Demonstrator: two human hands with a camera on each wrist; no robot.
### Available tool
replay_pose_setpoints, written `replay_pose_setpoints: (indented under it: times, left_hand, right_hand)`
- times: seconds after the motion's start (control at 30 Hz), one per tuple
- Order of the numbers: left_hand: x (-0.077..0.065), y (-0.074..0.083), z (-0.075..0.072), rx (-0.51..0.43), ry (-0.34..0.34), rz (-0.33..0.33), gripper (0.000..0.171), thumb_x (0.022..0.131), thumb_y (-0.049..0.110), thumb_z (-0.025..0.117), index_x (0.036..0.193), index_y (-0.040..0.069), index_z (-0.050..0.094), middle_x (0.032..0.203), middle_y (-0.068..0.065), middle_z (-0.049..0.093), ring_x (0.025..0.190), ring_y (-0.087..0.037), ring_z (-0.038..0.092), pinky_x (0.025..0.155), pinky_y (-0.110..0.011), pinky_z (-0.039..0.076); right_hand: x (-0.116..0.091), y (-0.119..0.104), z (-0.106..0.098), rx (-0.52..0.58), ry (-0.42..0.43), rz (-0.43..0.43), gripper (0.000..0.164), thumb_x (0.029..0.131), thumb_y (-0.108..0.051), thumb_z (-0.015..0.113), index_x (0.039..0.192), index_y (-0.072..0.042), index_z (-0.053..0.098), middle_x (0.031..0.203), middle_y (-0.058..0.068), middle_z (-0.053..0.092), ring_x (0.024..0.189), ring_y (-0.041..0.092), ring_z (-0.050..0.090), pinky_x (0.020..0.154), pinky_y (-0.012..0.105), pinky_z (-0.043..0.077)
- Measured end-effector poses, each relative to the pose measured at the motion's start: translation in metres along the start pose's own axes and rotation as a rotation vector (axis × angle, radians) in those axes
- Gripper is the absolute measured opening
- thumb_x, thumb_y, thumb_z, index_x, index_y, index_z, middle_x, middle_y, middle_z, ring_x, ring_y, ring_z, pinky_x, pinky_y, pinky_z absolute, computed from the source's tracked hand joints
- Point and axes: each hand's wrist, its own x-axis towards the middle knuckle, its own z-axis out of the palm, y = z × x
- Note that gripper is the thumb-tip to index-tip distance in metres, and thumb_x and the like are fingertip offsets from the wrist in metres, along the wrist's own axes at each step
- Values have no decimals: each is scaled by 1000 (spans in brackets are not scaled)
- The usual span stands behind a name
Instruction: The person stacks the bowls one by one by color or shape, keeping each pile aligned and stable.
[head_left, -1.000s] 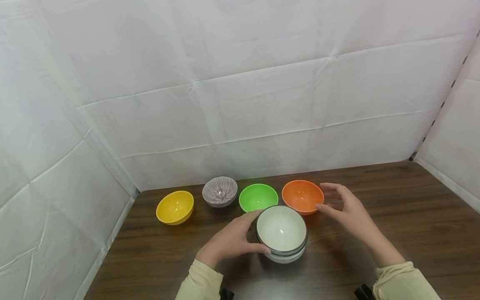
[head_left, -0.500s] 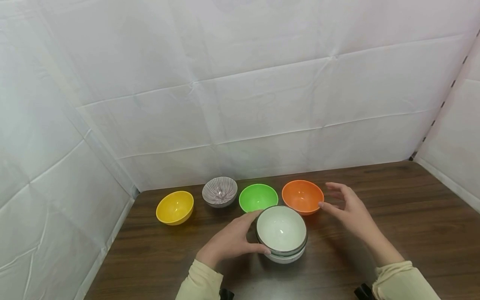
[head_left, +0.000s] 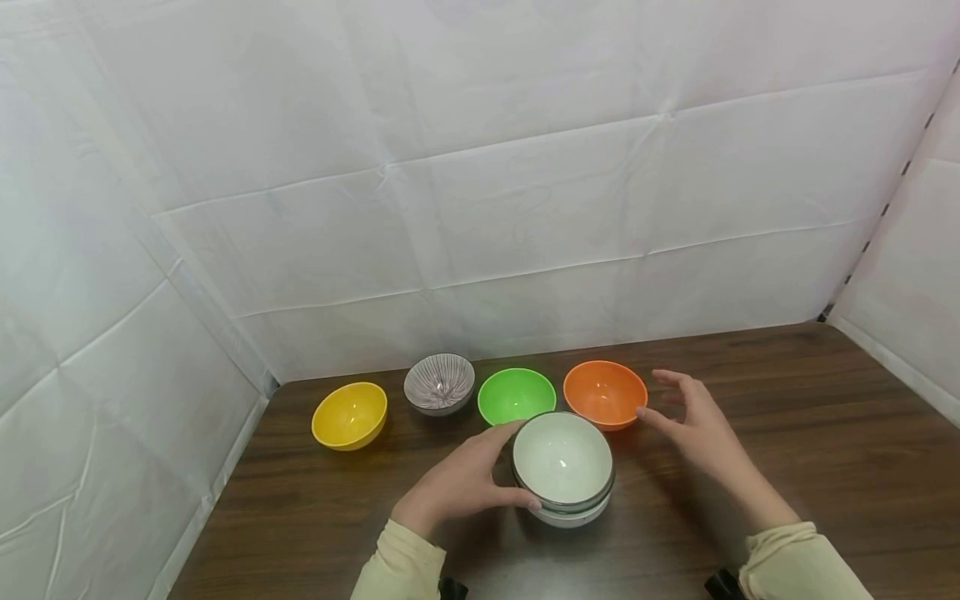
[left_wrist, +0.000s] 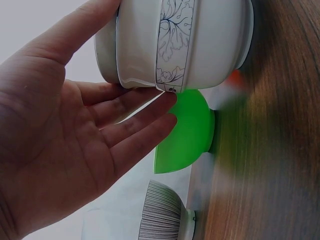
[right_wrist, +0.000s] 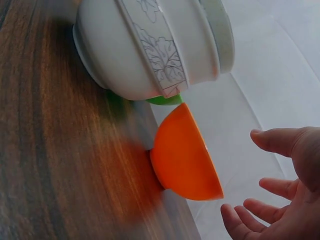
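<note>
A stack of white bowls (head_left: pixel 562 458) with dark rims stands on the wooden table; a grey leaf-pattern band (left_wrist: pixel 175 42) runs round its side. My left hand (head_left: pixel 461 479) holds the stack's left side, thumb in front and fingers behind. To the right, my right hand (head_left: pixel 697 425) hangs beside an orange bowl (head_left: pixel 603 396), fingers spread and loosely bent, holding nothing. In the right wrist view, a gap shows between these fingers and the orange bowl (right_wrist: pixel 185 155). Just behind the stack sits a green bowl (head_left: pixel 517 393), its front edge partly hidden.
Further left along the back of the table (head_left: pixel 825 450) are a striped grey-and-white bowl (head_left: pixel 439 383) and a yellow bowl (head_left: pixel 350 417). White sheeting (head_left: pixel 525 167) rises behind the table and at both sides.
My right hand has drawn slightly away to the right from the orange bowl's rim. The left hand and the bowls stay where they were.
</note>
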Motion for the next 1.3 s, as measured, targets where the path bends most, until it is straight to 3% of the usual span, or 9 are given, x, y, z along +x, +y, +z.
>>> replay_pose_setpoints:
  times: [0.47,0.8,1.3]
  left_hand:
    - [0,0,0,2,-1,4,91,70,47,79,145,15,37,145,-3,47,131,-16,40,112,-47,36]
    - [0,-1,0,0,-3,-5,92,70,49,79,145,16,37,145,-2,46,132,-16,40,112,-47,36]
    - [0,-2,0,4,1,0,92,70,48,79,145,16,37,144,-2,47,131,-15,41,112,-47,37]
  right_hand:
    - [-1,4,10,-35,-14,19,75,88,-25,68,142,9,27,135,39,28,114,52,45,87,66,50]
    - [1,5,15,9,-53,55,96,88,-26,68,148,9,1,136,42,26,115,56,44,90,70,45]
    - [1,6,19,4,-91,90,96,88,-35,67,149,7,5,143,40,26,121,52,41,93,68,44]
